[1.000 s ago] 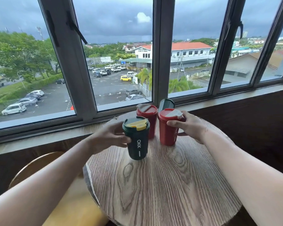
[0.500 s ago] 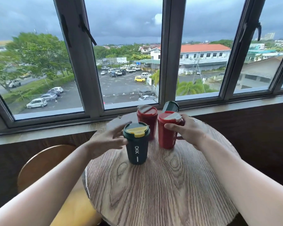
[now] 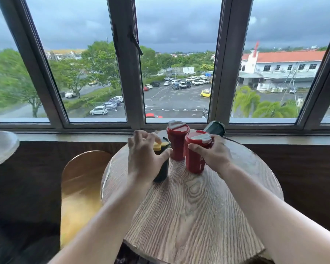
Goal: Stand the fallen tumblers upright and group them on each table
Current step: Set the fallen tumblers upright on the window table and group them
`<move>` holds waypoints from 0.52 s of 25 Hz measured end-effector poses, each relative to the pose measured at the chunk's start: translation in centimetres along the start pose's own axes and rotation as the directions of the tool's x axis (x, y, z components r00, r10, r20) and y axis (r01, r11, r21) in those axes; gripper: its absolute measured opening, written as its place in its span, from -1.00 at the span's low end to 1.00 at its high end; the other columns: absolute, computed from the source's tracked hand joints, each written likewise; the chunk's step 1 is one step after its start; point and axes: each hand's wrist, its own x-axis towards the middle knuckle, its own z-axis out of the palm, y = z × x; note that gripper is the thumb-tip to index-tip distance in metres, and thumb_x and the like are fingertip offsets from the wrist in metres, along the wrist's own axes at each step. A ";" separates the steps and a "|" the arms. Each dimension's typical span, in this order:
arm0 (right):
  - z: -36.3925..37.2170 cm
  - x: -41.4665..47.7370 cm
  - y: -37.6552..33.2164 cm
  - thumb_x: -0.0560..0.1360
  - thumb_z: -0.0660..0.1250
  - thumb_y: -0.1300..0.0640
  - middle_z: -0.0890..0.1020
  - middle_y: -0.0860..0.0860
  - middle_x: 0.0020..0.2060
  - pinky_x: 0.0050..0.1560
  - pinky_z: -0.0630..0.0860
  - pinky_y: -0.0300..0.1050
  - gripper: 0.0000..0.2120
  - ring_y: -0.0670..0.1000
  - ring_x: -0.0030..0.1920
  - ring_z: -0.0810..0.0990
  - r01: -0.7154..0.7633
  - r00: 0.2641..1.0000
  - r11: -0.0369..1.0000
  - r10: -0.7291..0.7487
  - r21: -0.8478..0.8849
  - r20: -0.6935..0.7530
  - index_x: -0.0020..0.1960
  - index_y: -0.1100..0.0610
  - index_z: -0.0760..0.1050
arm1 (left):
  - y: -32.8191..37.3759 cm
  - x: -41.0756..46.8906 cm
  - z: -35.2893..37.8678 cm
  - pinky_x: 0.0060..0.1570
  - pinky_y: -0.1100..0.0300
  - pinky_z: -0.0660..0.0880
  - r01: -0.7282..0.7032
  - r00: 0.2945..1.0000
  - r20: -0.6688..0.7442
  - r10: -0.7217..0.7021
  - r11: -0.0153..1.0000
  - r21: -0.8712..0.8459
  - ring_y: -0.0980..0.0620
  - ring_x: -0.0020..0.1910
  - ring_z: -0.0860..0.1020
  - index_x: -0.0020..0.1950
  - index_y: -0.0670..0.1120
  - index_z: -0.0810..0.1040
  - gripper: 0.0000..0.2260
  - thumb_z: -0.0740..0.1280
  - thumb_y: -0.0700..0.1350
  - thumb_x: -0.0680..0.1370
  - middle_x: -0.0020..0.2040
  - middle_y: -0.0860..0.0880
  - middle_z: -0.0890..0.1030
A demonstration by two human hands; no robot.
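On a round wooden table (image 3: pixel 191 212) stand three upright tumblers. My left hand (image 3: pixel 144 157) wraps the dark green tumbler (image 3: pixel 162 168) with the yellow lid, covering most of it. My right hand (image 3: pixel 212 154) grips the near red tumbler (image 3: pixel 195 149), which has a white flap on its lid. A second red tumbler (image 3: pixel 177 140) stands just behind, between the two. Another dark green tumbler (image 3: pixel 214 128) leans tilted at the table's far edge by the window sill, partly hidden behind my right hand.
A wooden chair back (image 3: pixel 82 168) sits left of the table. The edge of another round table (image 3: pixel 0 147) shows at far left. A window sill (image 3: pixel 274 138) and a dark wall panel run behind the table.
The view has swung left and closer. My left hand has closed around the green tumbler from above its side. The tumblers stay grouped in the same spot.
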 end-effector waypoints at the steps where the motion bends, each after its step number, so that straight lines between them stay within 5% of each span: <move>1: -0.1 0.1 0.0 0.16 0.59 -0.41 0.65 -0.08 0.09 0.20 0.60 0.01 -0.07 0.03 0.15 0.64 0.001 1.000 1.000 -0.001 -0.007 0.004 0.39 0.00 0.45 | -0.3 -0.1 0.2 0.14 0.09 0.50 -0.022 1.000 -0.022 0.022 1.000 -0.016 0.02 0.13 0.36 0.03 -0.02 0.64 -0.64 0.56 0.18 0.40 0.10 -0.01 0.47; 7: -0.2 0.3 0.1 0.25 0.61 -0.34 0.65 0.03 0.18 0.23 0.60 0.07 -0.10 0.09 0.19 0.63 0.023 0.999 1.000 -0.023 -0.010 0.024 0.41 0.08 0.40 | -2.0 0.4 0.5 0.03 0.00 0.65 -0.088 0.993 0.041 0.113 0.918 -0.387 0.08 -0.01 0.64 -0.05 -0.06 0.72 -0.77 0.62 -0.04 0.36 0.02 0.02 0.60; 13: -0.1 -0.1 0.0 0.28 0.61 -0.29 0.65 -0.01 0.16 0.22 0.59 0.02 -0.17 0.06 0.18 0.62 0.035 0.999 0.999 -0.035 0.004 -0.008 0.40 0.05 0.43 | -1.3 1.8 2.6 0.02 -0.04 0.67 -0.119 0.981 0.077 0.178 0.866 -0.486 0.08 0.04 0.64 -0.05 -0.04 0.71 -0.75 0.59 0.01 0.34 0.03 0.06 0.60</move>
